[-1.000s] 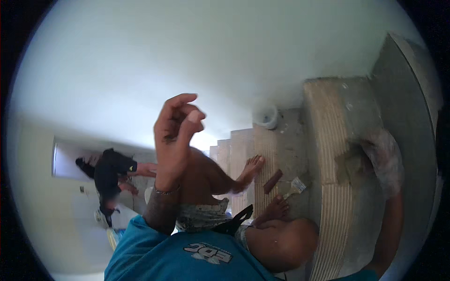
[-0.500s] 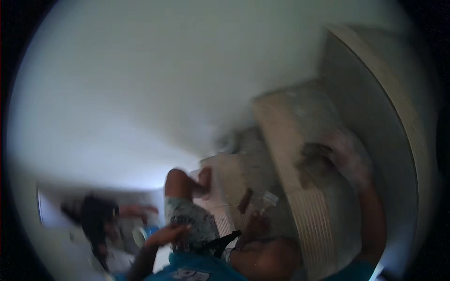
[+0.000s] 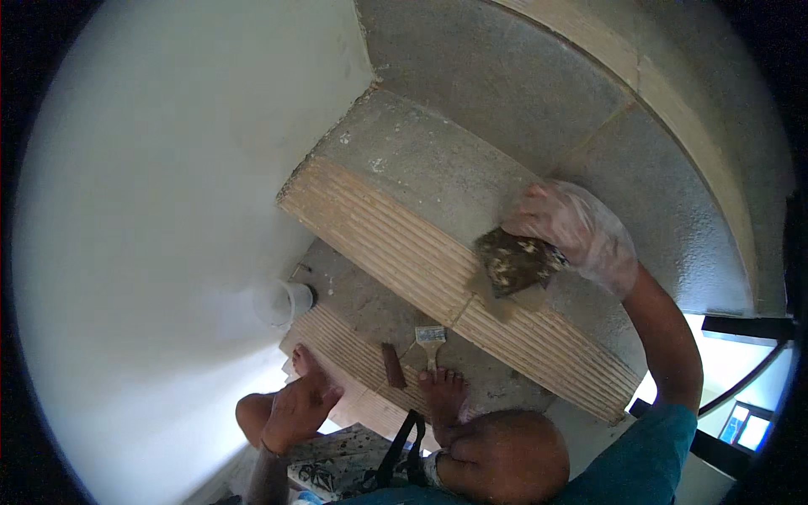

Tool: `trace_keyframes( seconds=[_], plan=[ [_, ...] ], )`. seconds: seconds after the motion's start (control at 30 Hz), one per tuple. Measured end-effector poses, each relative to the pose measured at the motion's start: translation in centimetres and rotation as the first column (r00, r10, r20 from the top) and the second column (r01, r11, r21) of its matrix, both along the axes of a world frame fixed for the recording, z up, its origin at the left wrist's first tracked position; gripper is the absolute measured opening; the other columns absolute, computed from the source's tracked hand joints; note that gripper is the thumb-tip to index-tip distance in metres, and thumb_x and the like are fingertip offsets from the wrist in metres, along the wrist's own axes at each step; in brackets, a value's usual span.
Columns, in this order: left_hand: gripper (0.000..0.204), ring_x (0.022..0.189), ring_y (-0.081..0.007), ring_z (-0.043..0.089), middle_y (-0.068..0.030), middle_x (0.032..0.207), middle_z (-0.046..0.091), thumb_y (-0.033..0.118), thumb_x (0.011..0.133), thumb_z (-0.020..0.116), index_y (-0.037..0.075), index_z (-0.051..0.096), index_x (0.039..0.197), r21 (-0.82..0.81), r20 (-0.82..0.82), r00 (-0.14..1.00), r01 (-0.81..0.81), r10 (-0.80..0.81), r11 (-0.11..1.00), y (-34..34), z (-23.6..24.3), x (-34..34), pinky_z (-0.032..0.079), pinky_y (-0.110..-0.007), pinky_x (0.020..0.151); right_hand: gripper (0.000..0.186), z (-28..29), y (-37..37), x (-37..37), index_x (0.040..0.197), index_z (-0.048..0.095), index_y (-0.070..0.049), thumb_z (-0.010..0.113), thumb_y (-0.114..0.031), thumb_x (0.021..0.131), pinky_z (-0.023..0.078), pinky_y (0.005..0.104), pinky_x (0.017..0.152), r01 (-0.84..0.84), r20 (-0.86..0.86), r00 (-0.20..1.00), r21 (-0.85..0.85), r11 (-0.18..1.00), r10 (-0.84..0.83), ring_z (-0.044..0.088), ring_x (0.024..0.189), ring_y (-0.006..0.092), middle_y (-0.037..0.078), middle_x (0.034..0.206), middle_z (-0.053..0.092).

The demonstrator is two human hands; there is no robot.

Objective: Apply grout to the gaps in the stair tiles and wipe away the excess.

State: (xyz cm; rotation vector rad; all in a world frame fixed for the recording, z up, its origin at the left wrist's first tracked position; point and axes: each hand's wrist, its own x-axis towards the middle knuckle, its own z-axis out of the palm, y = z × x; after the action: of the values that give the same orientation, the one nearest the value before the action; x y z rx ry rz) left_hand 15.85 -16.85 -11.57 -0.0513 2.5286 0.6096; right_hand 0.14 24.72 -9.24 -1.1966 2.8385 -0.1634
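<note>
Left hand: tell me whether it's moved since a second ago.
Yes, downward: the left hand was roughly level with the white bucket in view; now it shows below it, near the left knee.

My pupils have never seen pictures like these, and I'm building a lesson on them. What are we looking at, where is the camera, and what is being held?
There is no machine here, just a person working on a staircase. The camera is a wide fisheye one worn on the person's head, looking down, so straight edges bend near the rim. The right hand, covered in thin clear plastic, presses a dark, blotchy pad on a step with a grooved front edge. The left hand is by the left knee; nothing shows in it, though its palm is hidden. On the step below lie a flat brush, its handle toward the toes, and a reddish-brown block. A whitish tub stands near the pale wall.
</note>
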Motion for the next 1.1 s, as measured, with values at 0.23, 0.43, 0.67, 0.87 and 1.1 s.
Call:
trace_keyframes(
  seconds=[0.23,0.43,0.67,0.87,1.1],
  plan=[
    [0.044,0.067,-0.0335,0.061,-0.0166,0.070,0.061,0.043,0.084,0.055,0.002,0.056,0.097,0.467,0.024,0.845,0.462,-0.534,0.754,5.0,-4.6,-5.5,0.048,-0.042,0.062,0.041,3.6,3.7,4.6,0.109,0.060,-0.012,0.063,-0.015,0.069,0.043,0.0339,0.088,0.267,0.158,0.930,0.332,0.905,-0.332,0.052,0.103,0.0257,0.007,0.100,0.059],
    [0.042,0.076,-0.0345,0.061,-0.0173,0.082,0.060,0.045,0.083,0.057,0.005,0.056,0.098,0.417,0.069,0.825,0.488,-0.561,0.767,6.4,-11.7,-2.1,0.049,-0.043,0.070,0.035,1.7,-4.4,3.4,0.116,0.052,-0.006,0.062,-0.022,0.085,0.042,0.0291,0.090,0.671,0.423,0.729,-0.598,0.438,-0.539,0.055,0.104,0.0188,0.005,0.107,0.060],
    [0.034,0.077,-0.0328,0.062,-0.0089,0.092,0.062,0.037,0.081,0.059,0.011,0.057,0.103,0.360,-0.312,0.769,0.639,-0.558,0.679,7.1,-13.5,0.1,0.052,-0.042,0.069,0.047,-2.1,-9.0,-1.8,0.121,0.045,-0.003,0.065,-0.022,0.083,0.039,0.0315,0.093,0.633,0.336,0.768,-0.523,0.570,-0.545,0.053,0.105,0.0214,0.010,0.113,0.056],
    [0.039,0.073,-0.0313,0.061,-0.0111,0.087,0.062,0.037,0.081,0.060,0.005,0.055,0.102,0.356,-0.134,0.837,0.540,-0.531,0.763,7.8,-12.3,-1.0,0.051,-0.041,0.062,0.048,-1.4,-8.4,-0.8,0.121,0.045,-0.001,0.065,-0.020,0.082,0.039,0.0331,0.093,0.686,0.427,0.715,-0.581,0.439,-0.553,0.051,0.108,0.0225,0.011,0.117,0.054],
    [0.037,0.068,-0.0231,0.059,-0.0095,0.069,0.056,0.035,0.081,0.060,0.005,0.052,0.099,0.428,-0.333,0.813,0.581,-0.477,0.692,5.7,-13.6,-0.5,0.050,-0.031,0.063,0.049,3.2,-10.1,3.4,0.121,0.045,0.000,0.065,-0.021,0.082,0.040,0.0337,0.092,0.875,0.542,0.470,-0.179,0.451,-0.696,0.052,0.109,0.0244,0.014,0.117,0.055]
  ],
)
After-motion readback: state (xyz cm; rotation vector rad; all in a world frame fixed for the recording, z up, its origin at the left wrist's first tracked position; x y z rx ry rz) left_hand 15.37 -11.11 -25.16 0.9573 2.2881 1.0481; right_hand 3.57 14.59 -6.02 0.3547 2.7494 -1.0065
